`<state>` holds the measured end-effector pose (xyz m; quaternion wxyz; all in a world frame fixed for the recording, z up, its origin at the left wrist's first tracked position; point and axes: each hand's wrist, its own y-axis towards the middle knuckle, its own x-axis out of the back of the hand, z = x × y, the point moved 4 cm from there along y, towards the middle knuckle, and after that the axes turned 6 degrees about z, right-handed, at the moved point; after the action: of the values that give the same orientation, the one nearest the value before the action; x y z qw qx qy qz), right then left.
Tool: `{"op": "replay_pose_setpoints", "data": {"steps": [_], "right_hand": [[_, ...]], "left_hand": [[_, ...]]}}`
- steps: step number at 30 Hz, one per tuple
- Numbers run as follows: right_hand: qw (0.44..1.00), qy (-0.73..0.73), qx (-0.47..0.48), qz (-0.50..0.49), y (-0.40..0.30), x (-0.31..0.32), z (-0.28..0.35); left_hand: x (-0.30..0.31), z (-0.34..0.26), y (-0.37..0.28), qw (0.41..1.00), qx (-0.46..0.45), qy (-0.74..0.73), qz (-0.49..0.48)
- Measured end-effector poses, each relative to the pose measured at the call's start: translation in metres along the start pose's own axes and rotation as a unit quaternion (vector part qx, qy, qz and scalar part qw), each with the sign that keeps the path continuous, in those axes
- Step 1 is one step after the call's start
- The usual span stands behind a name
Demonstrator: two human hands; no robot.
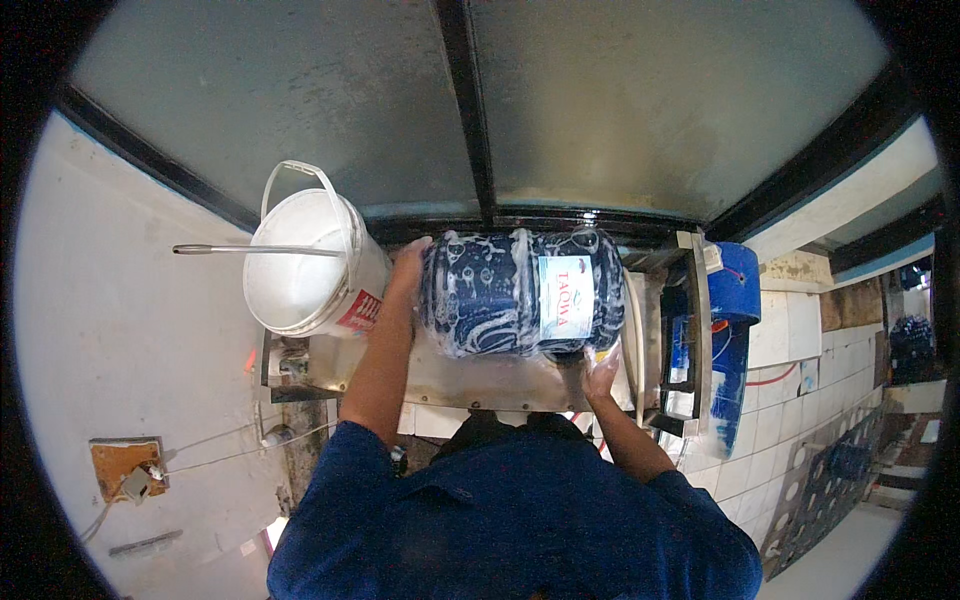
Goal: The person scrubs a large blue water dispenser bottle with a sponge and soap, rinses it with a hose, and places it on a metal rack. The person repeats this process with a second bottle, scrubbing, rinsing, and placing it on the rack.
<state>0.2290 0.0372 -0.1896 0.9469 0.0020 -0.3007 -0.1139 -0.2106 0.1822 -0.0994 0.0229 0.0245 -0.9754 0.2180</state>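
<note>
A large dark blue plastic water bottle (480, 292) lies on its side on a metal bench (465, 379), coated in soap suds. It bears a white label (566, 296) with writing. My left hand (411, 259) is against the bottle's left end, its fingers partly hidden there. Low on the near right side, my right hand (602, 373) is foamy and presses a yellow item (602, 354), perhaps a sponge, to the bottle. Most of that item is hidden by suds and fingers.
At left stands a white plastic bucket (300, 270) with a raised handle; a metal rod (255, 250) crosses its mouth. A pale hose (636, 337) runs past the bottle's right end. Beyond the metal frame is a blue container (733, 285). Glass panels (660, 112) rise behind the bench.
</note>
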Motion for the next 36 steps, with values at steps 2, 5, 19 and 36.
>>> {"op": "replay_pose_setpoints", "data": {"steps": [2,5,19,36], "right_hand": [[0.995,0.072,0.057,-0.039,0.012,0.004,0.022],[0.989,-0.106,0.015,-0.099,0.088,0.026,0.109],[0.862,-0.303,0.136,0.383,0.177,-0.103,0.254],[0.88,-0.199,0.399,0.165,0.036,-0.113,0.281]], "left_hand": [[-0.034,-0.04,-0.017,0.979,0.002,0.186,-0.081],[-0.05,-0.045,-0.031,0.9,-0.006,0.397,-0.18],[-0.062,-0.032,-0.067,0.901,-0.111,0.326,-0.265],[-0.05,-0.038,-0.052,0.944,-0.121,0.242,-0.187]]}}
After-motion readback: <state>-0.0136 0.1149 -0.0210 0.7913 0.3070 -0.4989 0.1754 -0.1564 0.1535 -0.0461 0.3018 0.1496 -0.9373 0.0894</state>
